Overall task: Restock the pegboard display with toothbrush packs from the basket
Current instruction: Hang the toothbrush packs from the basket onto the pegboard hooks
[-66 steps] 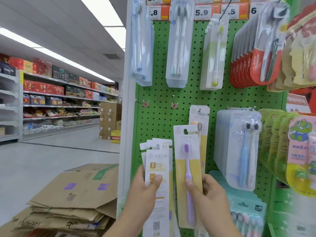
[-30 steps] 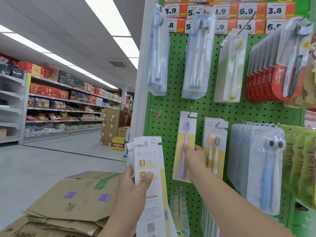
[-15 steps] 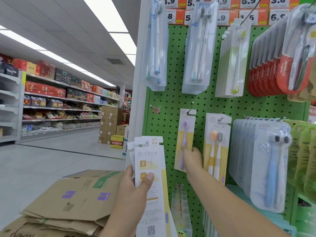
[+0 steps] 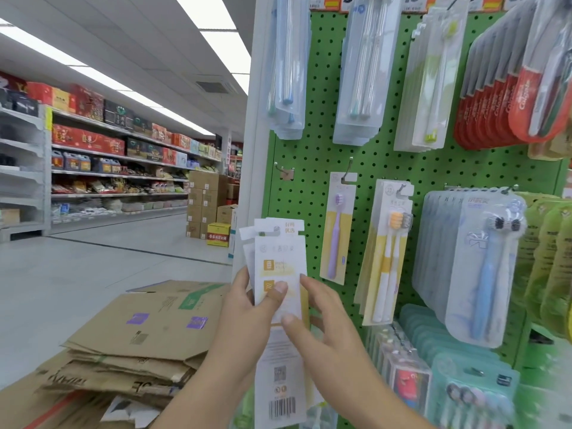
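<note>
My left hand (image 4: pixel 247 308) grips a fanned stack of toothbrush packs (image 4: pixel 278 258), backs facing me, white card with yellow squares and a barcode. My right hand (image 4: pixel 322 329) is at the front pack of that stack, thumb on its face and fingers curled behind its right edge. On the green pegboard (image 4: pixel 312 156) a purple toothbrush pack (image 4: pixel 337 227) hangs alone from a hook. To its left an empty hook (image 4: pixel 283 171) sticks out. No basket is in view.
An orange twin toothbrush pack (image 4: pixel 387 252) hangs right of the purple one, then blue brush packs (image 4: pixel 473 267). Clear and red packs fill the upper row. Flattened cardboard boxes (image 4: pixel 139 329) lie at lower left. The aisle floor and stocked shelves (image 4: pixel 93 168) stretch away on the left.
My right hand has let go of the purple pack, which now hangs on its hook, and has come back down to the stack in my left hand.
</note>
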